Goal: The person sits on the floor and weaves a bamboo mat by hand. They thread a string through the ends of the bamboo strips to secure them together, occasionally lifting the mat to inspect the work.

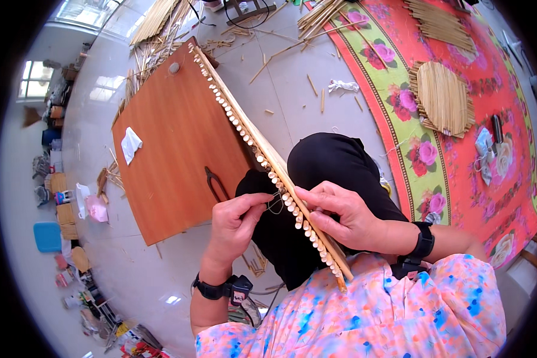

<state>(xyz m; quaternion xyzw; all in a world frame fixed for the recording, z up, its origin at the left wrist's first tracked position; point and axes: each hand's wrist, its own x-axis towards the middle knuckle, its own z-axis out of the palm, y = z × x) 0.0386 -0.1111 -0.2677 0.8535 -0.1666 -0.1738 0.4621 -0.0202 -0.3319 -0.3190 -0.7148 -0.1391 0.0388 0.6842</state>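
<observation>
A long, narrow row of pale reed-like sticks (pixel 243 122), seen with their cut round ends along one side, slants from the brown board across my lap to my shirt. My left hand (pixel 235 224) pinches a thin looped strand (pixel 274 206) beside the cut ends; whether it is thread or wire I cannot tell. On the opposite side of the row, my right hand (pixel 343 215) grips its edge between thumb and fingers. The undersides of the sticks are hidden.
A brown wooden board (pixel 167 149) at left bears a white cloth (pixel 131 145) and a dark-handled tool (pixel 216 184). At right, a floral red sheet (pixel 483 179) carries a round stick mat (pixel 441 98). Loose sticks (pixel 322 18) are strewn across the floor.
</observation>
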